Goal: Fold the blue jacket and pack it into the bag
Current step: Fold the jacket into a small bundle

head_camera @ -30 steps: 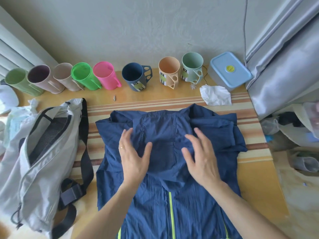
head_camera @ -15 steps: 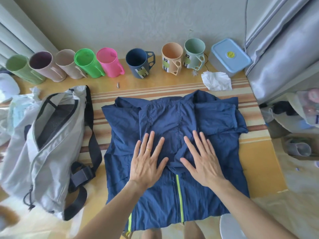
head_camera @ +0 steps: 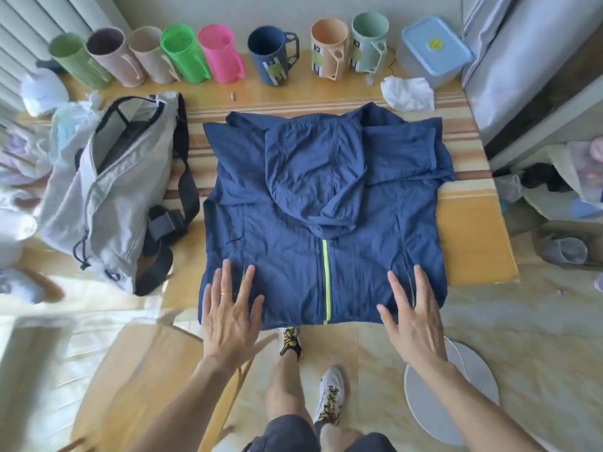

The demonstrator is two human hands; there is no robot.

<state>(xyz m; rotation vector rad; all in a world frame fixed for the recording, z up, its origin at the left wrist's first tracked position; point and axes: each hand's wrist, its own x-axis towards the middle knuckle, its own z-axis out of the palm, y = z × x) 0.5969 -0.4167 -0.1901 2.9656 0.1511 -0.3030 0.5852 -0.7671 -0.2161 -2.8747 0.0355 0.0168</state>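
The blue jacket [head_camera: 293, 230] lies flat on the table, sleeves folded in and hood laid down over the chest, its yellow-green zip running to the hem. The hem hangs slightly over the table's near edge. My left hand [head_camera: 228, 308] rests flat, fingers spread, on the hem's left corner. On the right corner my right hand [head_camera: 412, 308] lies the same way. Neither hand grips the cloth. The grey bag [head_camera: 107, 190] with black straps lies to the left of the jacket, its top unzipped and gaping.
A row of coloured mugs [head_camera: 215, 57] lines the far edge by the wall. A blue-lidded box [head_camera: 434, 47] and a crumpled tissue [head_camera: 408, 93] sit at the back right. A wooden chair [head_camera: 137, 370] and a round stool [head_camera: 456, 393] stand near my legs.
Both hands slid from the hood area down the jacket front to the hem corners, smoothing the cloth. My view pulled back and tilted down, so the floor and my legs now show.
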